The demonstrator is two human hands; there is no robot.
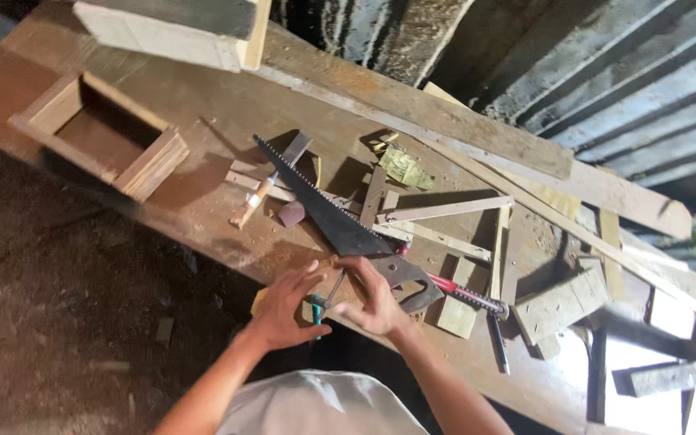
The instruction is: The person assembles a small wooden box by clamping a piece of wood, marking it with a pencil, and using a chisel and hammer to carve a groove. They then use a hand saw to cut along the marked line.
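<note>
While both your hands meet just below the handsaw (328, 205), your left hand (283, 310) pinches a green-handled tool (316, 309) and your right hand (376, 298) lies spread, holding nothing, beside the saw's grey handle (404, 282). Steady the small wood block (340, 292) flat on the worktop (203, 105).

An open rectangular wooden box frame (102, 133) sits near the left end of the worn brown wooden workbench (203, 97). A wooden-handled hammer (263, 189) lies at the bench's middle. Long pale wooden strips (445, 211) lie crossed toward the right end, beside short wooden offcut blocks (561, 304). A thick pale timber beam (179, 28) overhangs the far edge.
</note>
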